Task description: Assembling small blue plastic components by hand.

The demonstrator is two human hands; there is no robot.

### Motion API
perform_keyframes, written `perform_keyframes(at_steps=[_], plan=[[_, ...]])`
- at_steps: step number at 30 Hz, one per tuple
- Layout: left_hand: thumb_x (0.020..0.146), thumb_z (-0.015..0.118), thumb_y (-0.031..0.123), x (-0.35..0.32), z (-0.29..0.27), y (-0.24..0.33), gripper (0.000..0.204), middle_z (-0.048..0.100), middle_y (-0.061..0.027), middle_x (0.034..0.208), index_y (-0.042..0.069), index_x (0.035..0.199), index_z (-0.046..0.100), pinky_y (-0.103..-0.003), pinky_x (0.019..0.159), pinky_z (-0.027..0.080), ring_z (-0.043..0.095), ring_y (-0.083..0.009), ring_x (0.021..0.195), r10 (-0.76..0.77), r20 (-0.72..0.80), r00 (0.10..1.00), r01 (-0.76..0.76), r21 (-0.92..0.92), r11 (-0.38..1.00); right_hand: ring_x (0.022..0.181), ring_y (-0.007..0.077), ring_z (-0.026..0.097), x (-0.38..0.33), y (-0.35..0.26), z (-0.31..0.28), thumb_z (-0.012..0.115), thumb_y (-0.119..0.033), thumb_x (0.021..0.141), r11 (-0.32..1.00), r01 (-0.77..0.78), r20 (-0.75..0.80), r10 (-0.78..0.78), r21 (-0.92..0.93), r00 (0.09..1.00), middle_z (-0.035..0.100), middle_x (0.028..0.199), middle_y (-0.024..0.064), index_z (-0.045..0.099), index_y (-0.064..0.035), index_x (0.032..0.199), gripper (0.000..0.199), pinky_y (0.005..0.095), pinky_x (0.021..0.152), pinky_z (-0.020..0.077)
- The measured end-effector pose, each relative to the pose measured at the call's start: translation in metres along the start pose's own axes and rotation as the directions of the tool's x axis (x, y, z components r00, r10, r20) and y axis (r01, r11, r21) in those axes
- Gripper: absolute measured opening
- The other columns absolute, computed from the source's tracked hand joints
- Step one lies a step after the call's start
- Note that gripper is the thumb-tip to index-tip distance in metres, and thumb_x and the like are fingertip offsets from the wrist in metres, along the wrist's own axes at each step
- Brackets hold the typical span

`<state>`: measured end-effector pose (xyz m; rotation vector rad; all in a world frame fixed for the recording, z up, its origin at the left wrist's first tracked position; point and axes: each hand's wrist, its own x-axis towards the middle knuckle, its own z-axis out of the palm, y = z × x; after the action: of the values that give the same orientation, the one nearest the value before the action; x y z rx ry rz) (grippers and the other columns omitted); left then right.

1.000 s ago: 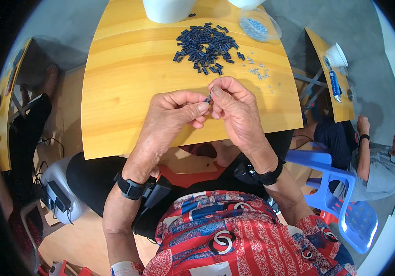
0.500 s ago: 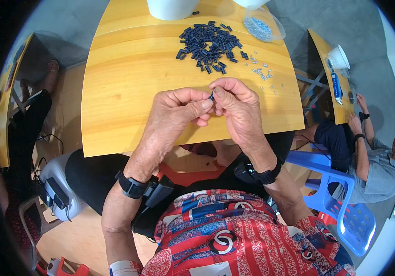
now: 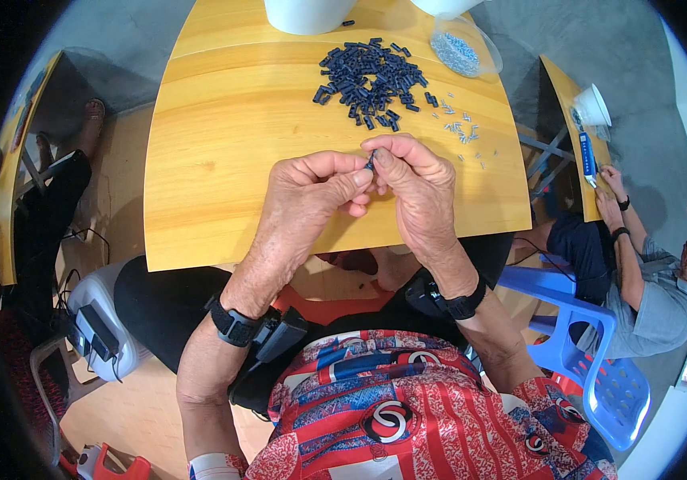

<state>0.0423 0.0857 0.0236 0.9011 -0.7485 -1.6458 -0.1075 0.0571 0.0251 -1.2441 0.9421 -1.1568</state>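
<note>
Progress, left to right. We listed one white tub (image 3: 303, 12), its contents out of view, at the far edge of the wooden table (image 3: 223, 144). Next, one heap of black cylindrical parts (image 3: 355, 68), loose and plentiful; we saw no separate pile of finished pieces, and could not tell whether any in the heap had been worked. Then a scatter of silvery screw-like pins (image 3: 459, 128), and beyond it a clear plastic container (image 3: 455, 52) holding many more. We judged one piece in hand and most of the stock left.

Pose, left to right. Left hand (image 3: 305, 192): raised above the near half of the table, thumb and forefinger pinching a small dark part (image 3: 370, 163). The part: between both sets of fingertips, short of the heap, mostly covered. Right hand (image 3: 419, 188): wrist bent inward, thumb and forefinger closed at the part's upper end; whether they also gripped a pin, we could not tell.
</note>
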Motion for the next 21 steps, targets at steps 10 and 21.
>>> perform_keyframes(at_steps=[10, 21], plan=[[0.087, 0.063, 0.004, 0.000, 0.002, -0.002, 0.012, 0.067, -0.0069, 0.081, -0.002, 0.096, 0.068, -0.022, 0.061, 0.050, 0.058, -0.0084, 0.067, 0.027, -0.044, 0.999, -0.028, -0.008, 1.000, 0.067, 0.0071, 0.058, 0.003, 0.006, 0.003, 0.062, -0.009, 0.089, 0.997, 0.077, 0.016, -0.078, 0.016, 0.997, 0.064, 0.083, 0.0029, 0.067, 0.0018, 0.095, 0.014, 0.0205, 0.061, 0.0491], [0.086, 0.062, 0.001, 0.000, 0.005, 0.001, 0.011, 0.066, -0.0066, 0.078, -0.004, 0.093, 0.068, -0.022, 0.060, 0.050, 0.058, -0.0088, 0.066, 0.136, -0.084, 0.987, -0.134, 0.031, 0.991, 0.068, 0.0077, 0.059, 0.002, 0.011, 0.013, 0.062, -0.008, 0.089, 0.995, 0.098, -0.042, -0.097, 0.026, 0.994, 0.063, 0.086, 0.0043, 0.067, 0.0020, 0.093, 0.012, 0.0211, 0.059, 0.0493]])
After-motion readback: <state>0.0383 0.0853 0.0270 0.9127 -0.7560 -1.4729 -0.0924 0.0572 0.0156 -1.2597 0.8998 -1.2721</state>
